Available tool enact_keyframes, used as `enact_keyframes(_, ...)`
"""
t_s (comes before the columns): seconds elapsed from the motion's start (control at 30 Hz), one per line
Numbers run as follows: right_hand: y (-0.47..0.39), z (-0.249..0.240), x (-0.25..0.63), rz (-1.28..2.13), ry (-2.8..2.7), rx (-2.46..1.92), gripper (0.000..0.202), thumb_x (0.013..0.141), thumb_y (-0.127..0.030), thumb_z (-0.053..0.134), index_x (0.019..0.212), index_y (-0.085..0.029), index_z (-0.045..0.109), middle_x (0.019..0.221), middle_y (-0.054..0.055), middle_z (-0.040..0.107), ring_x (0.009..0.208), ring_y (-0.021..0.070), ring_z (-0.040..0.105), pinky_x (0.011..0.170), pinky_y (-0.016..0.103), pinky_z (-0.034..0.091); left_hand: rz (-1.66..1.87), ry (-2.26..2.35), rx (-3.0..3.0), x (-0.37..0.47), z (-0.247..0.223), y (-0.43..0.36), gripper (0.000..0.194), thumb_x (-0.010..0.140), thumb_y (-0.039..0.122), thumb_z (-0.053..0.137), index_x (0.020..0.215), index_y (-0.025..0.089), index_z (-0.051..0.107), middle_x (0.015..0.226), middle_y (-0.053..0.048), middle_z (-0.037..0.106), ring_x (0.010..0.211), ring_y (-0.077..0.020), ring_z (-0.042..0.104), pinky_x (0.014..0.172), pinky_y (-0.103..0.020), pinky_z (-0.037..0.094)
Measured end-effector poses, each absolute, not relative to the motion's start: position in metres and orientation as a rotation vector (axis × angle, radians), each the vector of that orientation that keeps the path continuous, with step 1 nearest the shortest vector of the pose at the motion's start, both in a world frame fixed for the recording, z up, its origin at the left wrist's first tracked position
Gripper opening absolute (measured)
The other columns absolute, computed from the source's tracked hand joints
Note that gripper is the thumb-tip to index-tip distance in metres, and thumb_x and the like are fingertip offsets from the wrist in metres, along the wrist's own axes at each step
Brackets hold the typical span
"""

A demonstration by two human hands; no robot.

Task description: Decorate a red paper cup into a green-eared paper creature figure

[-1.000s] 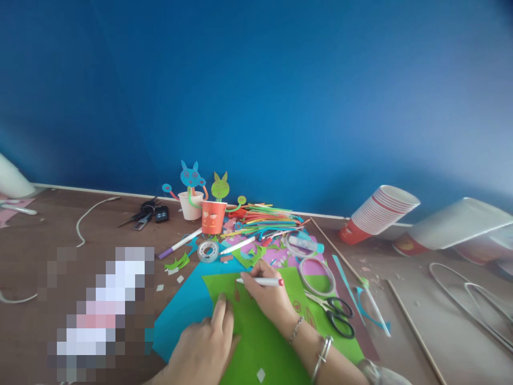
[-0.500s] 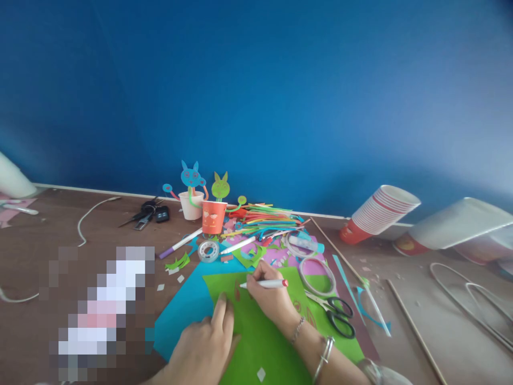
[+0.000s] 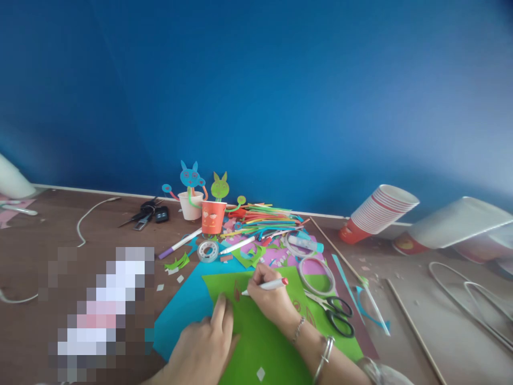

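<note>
A white marker (image 3: 267, 285) with a red end is pinched in my right hand (image 3: 272, 299), its tip low over the green paper (image 3: 264, 331). Close to that tip, a small reddish-brown leaf-like outline (image 3: 237, 291) shows on the sheet. Flat on the paper's left side lies my left hand (image 3: 206, 342), fingers stretched out and holding nothing. More reddish drawn shapes (image 3: 310, 316) appear right of my right wrist. Blue paper (image 3: 176, 321) sticks out from under the green sheet. Black-handled scissors (image 3: 336, 315) rest along its right edge.
Two cups with paper animal heads (image 3: 213, 218) stand near the blue wall. Pipe cleaners (image 3: 272, 219), a tape roll (image 3: 208, 251), a glue stick (image 3: 305, 244) and scraps lie beyond the sheet. Stacked paper cups (image 3: 377, 214), a wooden stick (image 3: 414, 329) and cables (image 3: 467, 294) are on the right.
The marker has tilted slightly, its tip shifting a little down and right. The leaf-like outline looks longer at its top. My left hand stays in place.
</note>
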State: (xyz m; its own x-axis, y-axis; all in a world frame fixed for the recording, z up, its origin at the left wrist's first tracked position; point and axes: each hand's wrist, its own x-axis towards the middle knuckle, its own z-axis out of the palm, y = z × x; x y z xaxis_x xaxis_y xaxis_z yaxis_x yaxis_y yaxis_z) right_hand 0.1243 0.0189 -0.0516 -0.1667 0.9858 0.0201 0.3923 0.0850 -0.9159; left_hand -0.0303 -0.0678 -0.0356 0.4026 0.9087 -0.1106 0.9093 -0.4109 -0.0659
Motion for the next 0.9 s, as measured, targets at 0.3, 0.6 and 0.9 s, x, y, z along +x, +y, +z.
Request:
enact_keyframes(0.3, 0.017, -0.048, 0.123, 1.098, -1.665, -1.386, 0.019, 0.06, -0.017, 0.047, 0.051, -0.023, 0.031, 0.045, -0.008, 0.029, 0.044, 0.0086, 0.028, 0.042, 0.022, 0.023, -0.177, 1.716, 2.665, -0.032, -0.04, -0.069, 0.039, 0.087, 0.017, 0.057, 0.125, 0.01, 0.057, 0.126, -0.023, 0.058, 0.06, -0.019, 0.069, 0.048, -0.029, 0.057)
enact_keyframes(0.6, 0.025, -0.041, 0.135, 1.518, -1.191, -1.307, 0.02, 0.06, -0.032, 0.054, 0.056, -0.023, 0.036, 0.041, -0.008, 0.042, 0.034, 0.0074, 0.036, 0.035, 0.02, 0.019, -0.158, 1.72, 2.651, -0.031, -0.038, -0.068, 0.04, 0.087, 0.016, 0.057, 0.126, 0.011, 0.057, 0.127, -0.021, 0.058, 0.059, -0.0175, 0.069, 0.048, -0.027, 0.057)
enact_keyframes(0.9, 0.036, -0.003, 0.169, 1.485, -0.843, -1.034, 0.033, 0.068, -0.031, 0.061, 0.053, -0.022, 0.033, 0.04, -0.009, 0.033, 0.038, 0.0063, 0.026, 0.039, 0.021, 0.021, -0.187, 1.78, 2.651, -0.03, -0.032, -0.072, 0.038, 0.086, 0.018, 0.058, 0.123, 0.011, 0.06, 0.123, -0.02, 0.061, 0.058, -0.0175, 0.068, 0.045, -0.026, 0.056)
